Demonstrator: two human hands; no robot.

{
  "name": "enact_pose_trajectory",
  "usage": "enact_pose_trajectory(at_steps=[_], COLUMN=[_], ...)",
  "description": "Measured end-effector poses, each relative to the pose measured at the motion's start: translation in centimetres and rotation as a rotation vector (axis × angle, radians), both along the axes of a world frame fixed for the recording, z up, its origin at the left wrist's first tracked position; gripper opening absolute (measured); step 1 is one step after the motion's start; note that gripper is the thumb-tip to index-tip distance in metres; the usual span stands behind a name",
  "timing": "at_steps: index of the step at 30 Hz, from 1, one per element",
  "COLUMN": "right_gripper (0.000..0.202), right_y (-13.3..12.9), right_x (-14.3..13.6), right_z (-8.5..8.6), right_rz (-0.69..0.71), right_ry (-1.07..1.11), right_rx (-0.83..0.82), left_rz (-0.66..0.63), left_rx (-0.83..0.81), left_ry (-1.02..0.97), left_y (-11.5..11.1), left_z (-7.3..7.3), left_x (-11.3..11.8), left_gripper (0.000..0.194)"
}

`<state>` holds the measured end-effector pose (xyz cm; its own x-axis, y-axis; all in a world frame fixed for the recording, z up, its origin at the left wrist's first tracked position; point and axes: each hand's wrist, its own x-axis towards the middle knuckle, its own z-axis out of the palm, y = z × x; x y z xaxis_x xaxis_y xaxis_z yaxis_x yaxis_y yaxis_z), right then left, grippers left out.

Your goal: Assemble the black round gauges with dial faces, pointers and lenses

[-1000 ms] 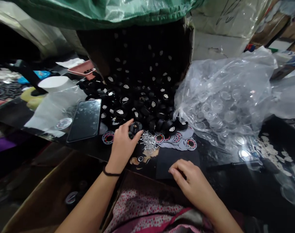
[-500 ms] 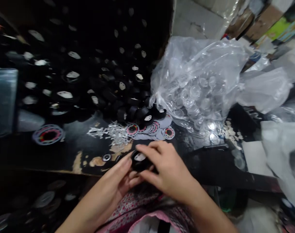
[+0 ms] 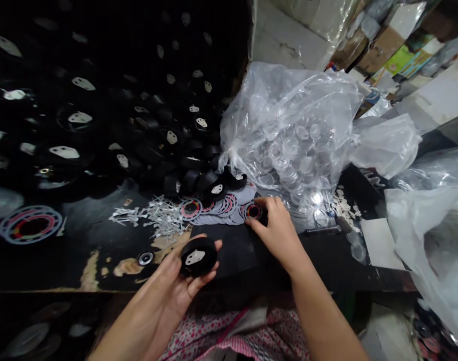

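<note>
Black round casing (image 3: 209, 254), white plate (image 3: 194, 257) fitted, clasped in left hand (image 3: 176, 281) | right hand (image 3: 276, 230) pinches printed dial (image 3: 253, 211) at pile (image 3: 217, 218) | casing's visible face bears no dial

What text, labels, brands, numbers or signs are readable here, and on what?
None can be read.
Printed discs at the right hand: coloured ring markings, any lettering too small.
Larger-looking printed disc at far left: ring markings, too blurred.
Green carton, upper right: any print too blurred.
Black round part in the left hand: no lettering visible.
</note>
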<state>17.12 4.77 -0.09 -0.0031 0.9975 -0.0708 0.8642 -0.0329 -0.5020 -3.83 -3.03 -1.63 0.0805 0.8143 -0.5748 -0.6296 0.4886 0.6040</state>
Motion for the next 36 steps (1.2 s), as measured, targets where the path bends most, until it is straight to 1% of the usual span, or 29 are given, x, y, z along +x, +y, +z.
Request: enact_pose_trajectory(at_steps=[5,7,10,13,15,17,18,20,21,23,25,27,29,32,36], right_gripper=[0.033,0.031,0.02,0.019,0.018,0.014,0.013,0.01,0.01,0.009,0.01,0.01,0.008,0.002,0.008], right_y=[-0.4,-0.4,-0.2,-0.1,-0.3,-1.0,-1.4,-2.2,-2.6,-3.1,-3.4,-3.4,-3.3,-3.2,-3.2], right_x=[0.4,0.5,0.8,0.8,0.4,-0.2,-0.6,-1.4,-1.8,-2.6,-3.3,-4.1,-4.8,-5.2,-4.9], right_z=[-0.3,-0.5,-0.9,-0.7,-0.1,0.7,1.2,2.2,2.6,3.2,3.5,3.6,3.5,3.1,2.8], right_rz=[-0.001,-0.046,-0.126,-0.135,-0.138,-0.098,-0.052,0.04,0.06,0.049,0.051,0.11,0.159,0.125,0.039], right_ry=[0.23,0.362,0.528,0.576,0.577,0.547,0.529,0.507,0.513,0.538,0.562,0.554,0.523,0.528,0.698], right_rx=[0.092,0.118,0.082,0.069,0.143,0.222,0.227,0.185,0.155,0.141,0.137,0.129,0.13,0.06,-0.092], left_rz=[0.022,0.008,0.004,0.014,0.019,0.013,0.017,0.052,0.079,0.12,0.101,0.058,0.028,-0.021,-0.062], left_rx=[-0.037,-0.05,-0.062,-0.055,-0.032,0.003,0.022,0.048,0.053,0.062,0.088,0.116,0.117,0.121,0.161], left_ry=[-0.094,-0.126,-0.147,-0.145,-0.137,-0.135,-0.133,-0.111,-0.087,-0.03,0.012,0.028,0.045,0.088,0.082], left_y=[-0.1,0.0,0.1,0.1,0.2,0.5,0.7,1.2,1.5,1.7,1.7,1.4,1.1,0.7,0.4], left_z=[0.1,0.1,0.2,0.4,0.6,0.9,1.0,1.0,1.0,0.8,0.7,0.7,0.6,0.4,-0.1], left_x=[0.1,0.2,0.4,0.5,0.7,1.1,1.3,1.6,1.8,1.9,1.9,1.9,1.9,2.0,1.9], left_gripper=[0.032,0.03,0.028,0.03,0.033,0.036,0.037,0.037,0.036,0.033,0.029,0.026,0.028,0.033,0.03])
